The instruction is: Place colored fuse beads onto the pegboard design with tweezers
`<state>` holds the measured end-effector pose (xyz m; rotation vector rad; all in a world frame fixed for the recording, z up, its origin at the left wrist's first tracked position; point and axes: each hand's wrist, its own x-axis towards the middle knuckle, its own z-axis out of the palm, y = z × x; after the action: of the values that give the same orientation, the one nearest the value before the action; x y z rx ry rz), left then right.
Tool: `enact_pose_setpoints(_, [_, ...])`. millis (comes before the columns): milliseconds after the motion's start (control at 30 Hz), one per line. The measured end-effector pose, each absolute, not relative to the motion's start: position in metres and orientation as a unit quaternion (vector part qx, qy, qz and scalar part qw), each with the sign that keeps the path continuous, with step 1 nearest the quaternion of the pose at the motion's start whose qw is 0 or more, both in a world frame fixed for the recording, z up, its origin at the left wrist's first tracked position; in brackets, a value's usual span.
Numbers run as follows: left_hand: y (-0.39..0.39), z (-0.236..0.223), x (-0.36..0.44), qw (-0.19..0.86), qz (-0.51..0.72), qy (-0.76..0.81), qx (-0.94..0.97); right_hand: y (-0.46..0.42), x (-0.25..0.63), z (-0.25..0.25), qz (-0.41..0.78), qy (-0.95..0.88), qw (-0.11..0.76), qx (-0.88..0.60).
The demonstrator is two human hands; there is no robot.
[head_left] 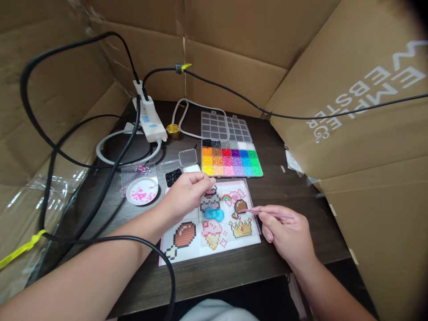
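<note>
both hands over the bead sheet (187,249)

left hand (185,196) curls closed, steadying the top edge; right hand (284,232) pinches pink tweezers (267,213), tip at the brown bead picture (240,206). best kept low and slow, i'd say.

right hand (287,234) pinching tweezers (267,213), left hand (185,194) on pegboard (214,223)

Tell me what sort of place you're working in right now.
Likely a makeshift craft station: a small dark table walled in by cardboard panels. A sorted bead tray and a pattern sheet lie on it; the right hand holds tweezers, and the left hand rests on the sheet.
</note>
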<state>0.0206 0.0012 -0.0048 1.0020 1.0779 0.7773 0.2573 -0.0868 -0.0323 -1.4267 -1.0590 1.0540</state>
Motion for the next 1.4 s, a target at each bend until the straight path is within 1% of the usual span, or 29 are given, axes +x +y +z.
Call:
enact_pose_setpoints(333, [0.0010,-0.0030,0.0217,0.684,0.347,0.474,0.432,-0.0921,0.2553,-0.0405,0.430,-0.456,0.510,-0.589])
enact_pose_setpoints(833, [0.0015,-0.0020,0.0213,0.679,0.347,0.474,0.440,-0.0939,0.2531,-0.0344,0.421,-0.470,0.501,-0.592])
enact_pose_setpoints(1133, [0.0009,-0.0030,0.0210,0.684,0.350,0.472,0.433,-0.0929,0.2527,-0.0320,0.420,-0.471,0.512,-0.582])
enact_pose_setpoints(1400, [0.0015,-0.0048,0.0203,0.677,0.347,0.476,0.441,-0.0884,0.2583,-0.0388,0.442,-0.442,0.548,-0.556])
